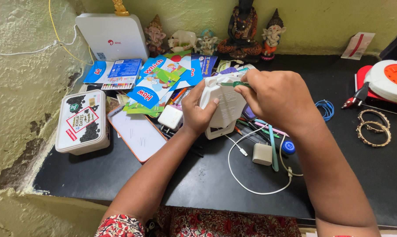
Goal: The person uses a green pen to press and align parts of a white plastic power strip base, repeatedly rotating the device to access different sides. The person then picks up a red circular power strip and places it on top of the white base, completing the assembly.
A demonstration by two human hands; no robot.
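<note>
Left hand (pixel 197 112) wrapped around white plastic casing (pixel 222 107), thumb pressed on its face, tilting it upright. Right hand (pixel 277 96) closed, pinching green-handled tool (pixel 234 84) against casing's top edge. Held just above black table (pixel 198 180), mid-way along, nearer back edge. White charger with cable (pixel 263 154) just beneath; bangles (pixel 374 127) toward right edge.

Two hands, left (pixel 197 113) and right (pixel 275 97), work over a black table (pixel 198 180). Six figurines (pixel 243 30) line the back edge. Also counted: two bangles (pixel 374 127), two white chargers (pixel 263 154), one white cable (pixel 251 186), one router (pixel 112 36), one lidded box (pixel 83 121), one blue band (pixel 325 108), one orange-and-white reel (pixel 390 81).
</note>
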